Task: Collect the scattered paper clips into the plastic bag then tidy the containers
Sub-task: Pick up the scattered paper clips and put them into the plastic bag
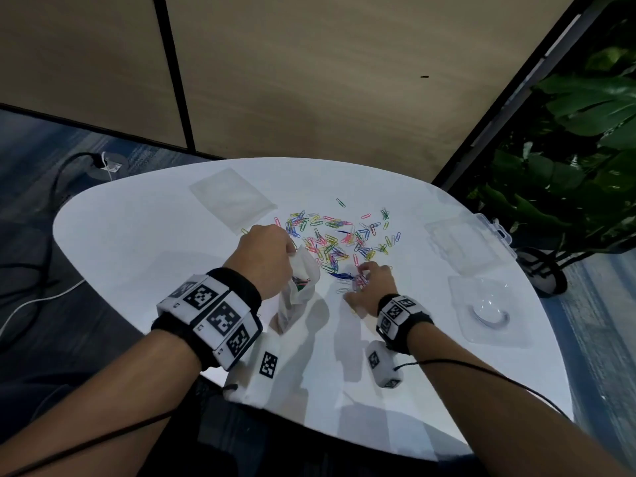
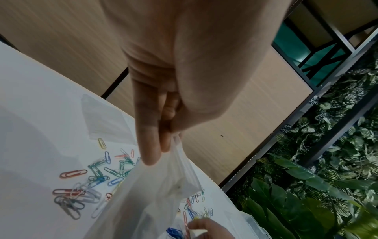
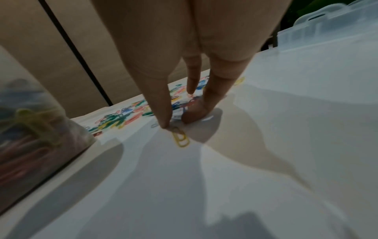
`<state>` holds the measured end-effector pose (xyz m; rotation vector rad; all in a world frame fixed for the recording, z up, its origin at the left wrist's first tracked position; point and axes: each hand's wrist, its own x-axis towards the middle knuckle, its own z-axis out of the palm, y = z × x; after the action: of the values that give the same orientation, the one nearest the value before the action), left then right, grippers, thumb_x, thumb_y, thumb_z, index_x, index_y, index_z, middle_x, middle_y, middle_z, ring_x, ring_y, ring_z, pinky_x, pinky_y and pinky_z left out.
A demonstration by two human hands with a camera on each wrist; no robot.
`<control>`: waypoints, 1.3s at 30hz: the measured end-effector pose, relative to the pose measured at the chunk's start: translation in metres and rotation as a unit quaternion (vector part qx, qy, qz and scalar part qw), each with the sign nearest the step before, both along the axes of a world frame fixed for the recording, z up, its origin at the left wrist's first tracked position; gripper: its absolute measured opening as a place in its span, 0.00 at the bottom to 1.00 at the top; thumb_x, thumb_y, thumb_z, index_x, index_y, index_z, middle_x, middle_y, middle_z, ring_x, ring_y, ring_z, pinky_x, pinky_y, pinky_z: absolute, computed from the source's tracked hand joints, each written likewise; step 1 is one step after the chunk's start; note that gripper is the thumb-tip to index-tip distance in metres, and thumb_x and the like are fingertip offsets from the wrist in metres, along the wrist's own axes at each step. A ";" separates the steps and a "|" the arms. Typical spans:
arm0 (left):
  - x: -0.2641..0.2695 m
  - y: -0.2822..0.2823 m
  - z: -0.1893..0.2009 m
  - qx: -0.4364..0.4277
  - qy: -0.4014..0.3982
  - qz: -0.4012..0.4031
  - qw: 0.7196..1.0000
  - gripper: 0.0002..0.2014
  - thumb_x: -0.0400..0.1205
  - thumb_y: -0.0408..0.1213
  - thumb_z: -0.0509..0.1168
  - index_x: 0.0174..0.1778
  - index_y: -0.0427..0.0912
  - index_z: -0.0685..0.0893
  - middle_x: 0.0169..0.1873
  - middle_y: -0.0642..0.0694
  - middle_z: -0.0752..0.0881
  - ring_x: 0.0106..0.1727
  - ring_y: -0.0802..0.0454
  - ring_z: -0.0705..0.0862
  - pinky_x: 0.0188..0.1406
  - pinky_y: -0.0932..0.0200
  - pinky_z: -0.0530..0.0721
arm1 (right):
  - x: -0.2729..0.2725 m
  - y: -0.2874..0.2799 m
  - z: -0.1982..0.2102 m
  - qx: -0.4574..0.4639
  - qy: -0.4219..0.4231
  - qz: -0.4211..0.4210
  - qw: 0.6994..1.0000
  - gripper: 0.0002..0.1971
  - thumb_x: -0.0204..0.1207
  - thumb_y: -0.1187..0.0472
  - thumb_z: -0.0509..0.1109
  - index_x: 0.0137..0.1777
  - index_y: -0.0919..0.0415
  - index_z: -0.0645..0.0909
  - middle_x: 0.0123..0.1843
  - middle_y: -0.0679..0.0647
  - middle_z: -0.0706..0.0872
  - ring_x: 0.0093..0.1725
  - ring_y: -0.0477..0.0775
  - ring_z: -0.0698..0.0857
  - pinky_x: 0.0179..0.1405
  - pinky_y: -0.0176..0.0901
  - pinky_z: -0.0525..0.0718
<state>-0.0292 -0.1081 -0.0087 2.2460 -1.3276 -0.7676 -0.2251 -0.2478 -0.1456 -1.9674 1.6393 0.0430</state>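
Note:
Several coloured paper clips (image 1: pixel 337 235) lie scattered over the middle of the white table (image 1: pixel 137 235). My left hand (image 1: pixel 292 251) pinches the rim of a clear plastic bag (image 1: pixel 299 287) and holds it upright just left of the pile; some clips show inside it. The left wrist view shows that hand (image 2: pixel 163 150) pinching the bag (image 2: pixel 155 194) above the clips (image 2: pixel 92 177). My right hand (image 1: pixel 361 280) rests at the pile's near edge. In the right wrist view its straight fingers (image 3: pixel 165 113) press on the table, the thumb tip touching a yellow clip (image 3: pixel 181 137).
A flat clear bag (image 1: pixel 234 197) lies at the far left of the table. A clear lidded box (image 1: pixel 471 239) and a clear moulded tray (image 1: pixel 488 308) sit on the right. A leafy plant (image 1: pixel 568 149) stands beyond the right edge. Cables run on the floor at left.

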 end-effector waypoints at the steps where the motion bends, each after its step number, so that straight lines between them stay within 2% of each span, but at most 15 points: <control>1: 0.000 -0.001 -0.001 0.000 -0.001 0.000 1.000 0.17 0.81 0.27 0.59 0.60 0.43 0.89 0.58 0.38 0.88 0.52 0.36 0.90 0.60 0.48 0.88 | 0.007 -0.001 -0.004 -0.012 -0.013 -0.001 1.000 0.36 0.65 0.52 0.81 0.73 0.56 0.71 0.68 0.60 0.70 0.61 0.58 0.81 0.60 0.41 0.79; 6: 0.000 -0.004 -0.006 0.000 0.006 0.001 1.000 0.17 0.81 0.27 0.61 0.61 0.43 0.89 0.57 0.38 0.88 0.51 0.36 0.90 0.57 0.46 0.89 | 0.035 -0.017 -0.013 -0.049 -0.043 0.034 0.997 0.40 0.72 0.56 0.78 0.82 0.52 0.63 0.79 0.62 0.59 0.71 0.64 0.77 0.71 0.45 0.75; 10: 0.001 -0.004 -0.007 0.001 0.005 -0.003 1.000 0.16 0.81 0.28 0.62 0.61 0.43 0.89 0.55 0.38 0.88 0.51 0.36 0.90 0.56 0.46 0.89 | 0.048 -0.025 -0.020 -0.079 0.097 0.194 0.973 0.31 0.83 0.51 0.62 0.83 0.39 0.55 0.87 0.56 0.47 0.80 0.71 0.63 0.75 0.59 0.72; 12: 0.001 -0.005 -0.007 0.000 0.002 -0.006 1.000 0.16 0.81 0.28 0.62 0.61 0.43 0.89 0.55 0.38 0.88 0.51 0.37 0.90 0.57 0.46 0.89 | 0.051 -0.024 -0.020 -0.096 0.139 0.245 0.955 0.26 0.85 0.53 0.57 0.82 0.40 0.59 0.86 0.57 0.54 0.78 0.73 0.64 0.73 0.62 0.72; 15: 0.001 -0.004 -0.007 0.001 -0.005 -0.007 1.000 0.15 0.82 0.28 0.62 0.60 0.44 0.89 0.55 0.38 0.88 0.50 0.38 0.90 0.58 0.47 0.88 | 0.052 -0.022 -0.019 -0.151 0.105 0.260 0.948 0.21 0.82 0.58 0.63 0.75 0.52 0.75 0.75 0.61 0.75 0.69 0.69 0.75 0.68 0.56 0.78; 17: 0.001 -0.004 -0.006 0.003 -0.007 -0.009 1.000 0.15 0.82 0.29 0.62 0.61 0.44 0.88 0.55 0.39 0.88 0.50 0.39 0.90 0.59 0.48 0.88 | 0.049 -0.021 -0.018 -0.173 0.077 0.255 0.948 0.15 0.81 0.62 0.66 0.65 0.59 0.83 0.63 0.61 0.82 0.60 0.65 0.81 0.59 0.52 0.82; 20: 0.000 -0.004 -0.005 0.003 -0.009 -0.014 1.000 0.16 0.82 0.29 0.62 0.61 0.44 0.88 0.56 0.39 0.88 0.50 0.39 0.90 0.59 0.49 0.88 | 0.043 -0.022 -0.014 -0.176 0.067 0.235 0.954 0.09 0.81 0.66 0.66 0.53 0.65 0.87 0.52 0.62 0.85 0.52 0.63 0.85 0.49 0.46 0.83; 24: -0.001 -0.005 -0.003 0.007 -0.007 -0.016 1.000 0.16 0.82 0.28 0.61 0.61 0.42 0.89 0.55 0.38 0.88 0.51 0.38 0.90 0.58 0.50 0.88 | 0.025 -0.033 0.004 -0.118 0.064 0.126 0.983 0.08 0.77 0.63 0.70 0.45 0.62 0.92 0.45 0.58 0.91 0.46 0.57 0.88 0.45 0.38 0.84; 27: -0.002 -0.006 -0.003 0.008 -0.013 -0.024 1.000 0.17 0.82 0.27 0.60 0.61 0.43 0.89 0.56 0.39 0.88 0.50 0.38 0.90 0.57 0.51 0.89 | 0.003 -0.045 0.016 -0.027 -0.040 -0.017 0.999 0.07 0.73 0.56 0.75 0.35 0.55 0.90 0.35 0.53 0.90 0.39 0.51 0.87 0.47 0.41 0.87; 29: -0.002 -0.009 -0.004 0.009 -0.016 -0.029 0.999 0.17 0.82 0.27 0.60 0.60 0.43 0.89 0.58 0.40 0.87 0.45 0.40 0.88 0.55 0.53 0.88 | -0.006 -0.048 0.027 0.103 -0.202 -0.133 0.965 0.04 0.74 0.60 0.76 0.38 0.56 0.88 0.39 0.56 0.90 0.43 0.55 0.90 0.50 0.46 0.90; 31: -0.003 -0.011 -0.004 0.006 -0.020 -0.033 0.999 0.17 0.81 0.28 0.60 0.59 0.43 0.89 0.58 0.40 0.87 0.43 0.41 0.86 0.53 0.55 0.87 | -0.006 -0.048 0.043 0.203 -0.366 -0.223 0.880 0.06 0.74 0.67 0.76 0.50 0.66 0.86 0.49 0.63 0.89 0.48 0.57 0.91 0.49 0.45 0.91; 32: -0.004 -0.012 -0.005 0.004 -0.020 -0.032 0.999 0.17 0.81 0.28 0.59 0.59 0.43 0.89 0.57 0.40 0.88 0.45 0.41 0.87 0.52 0.55 0.86 | -0.002 -0.045 0.055 0.247 -0.424 -0.241 0.837 0.09 0.74 0.69 0.76 0.53 0.71 0.85 0.50 0.63 0.89 0.47 0.55 0.91 0.46 0.40 0.91; 34: -0.008 -0.012 -0.005 0.004 -0.005 -0.024 1.000 0.17 0.81 0.27 0.59 0.58 0.43 0.89 0.54 0.39 0.89 0.51 0.40 0.89 0.54 0.54 0.87 | 0.008 -0.030 0.084 0.315 -0.480 -0.218 0.789 0.10 0.76 0.69 0.74 0.55 0.73 0.85 0.47 0.61 0.90 0.47 0.51 0.91 0.44 0.34 0.90; 37: -0.015 -0.014 -0.005 0.000 0.011 -0.008 1.000 0.17 0.81 0.27 0.58 0.59 0.43 0.89 0.50 0.37 0.90 0.55 0.41 0.89 0.61 0.53 0.85 | 0.020 -0.004 0.114 0.366 -0.503 -0.140 0.770 0.07 0.80 0.70 0.68 0.48 0.71 0.87 0.43 0.57 0.91 0.47 0.48 0.91 0.48 0.32 0.89; 39: -0.020 -0.017 -0.006 -0.011 0.008 -0.001 1.000 0.16 0.81 0.28 0.60 0.58 0.44 0.90 0.52 0.39 0.90 0.57 0.42 0.88 0.63 0.54 0.84 | 0.028 0.012 0.118 0.370 -0.478 -0.091 0.792 0.08 0.81 0.71 0.67 0.45 0.71 0.88 0.42 0.57 0.91 0.45 0.48 0.91 0.47 0.32 0.88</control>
<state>-0.0495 -0.1248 -0.0143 2.2160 -1.3257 -0.7666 -0.1971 -0.2354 -0.0272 -0.9219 0.8808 -0.2978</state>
